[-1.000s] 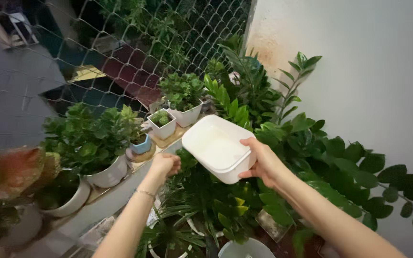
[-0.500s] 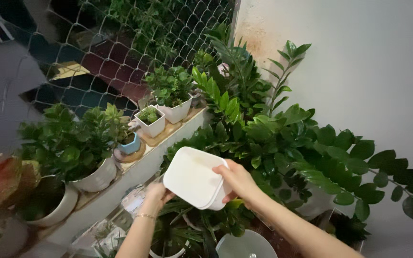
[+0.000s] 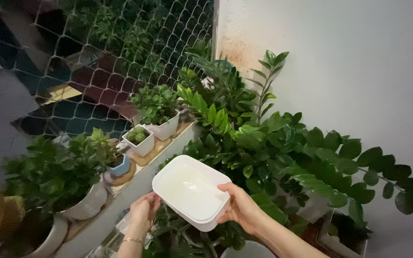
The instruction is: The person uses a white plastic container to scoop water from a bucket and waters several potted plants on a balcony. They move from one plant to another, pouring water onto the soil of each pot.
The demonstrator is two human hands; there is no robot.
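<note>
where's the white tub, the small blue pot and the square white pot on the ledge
white tub (image 3: pixel 187 190), head view, on its inner bottom
small blue pot (image 3: pixel 120 166), head view, on its front wall
square white pot (image 3: pixel 144 146), head view, on its front wall below the rim

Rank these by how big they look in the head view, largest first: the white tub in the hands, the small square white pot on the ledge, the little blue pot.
1. White tub, by far the largest, though it is nearest the camera.
2. Square white pot.
3. Blue pot, slightly smaller-looking and partly hidden by leaves, so this order is unsure.
</note>
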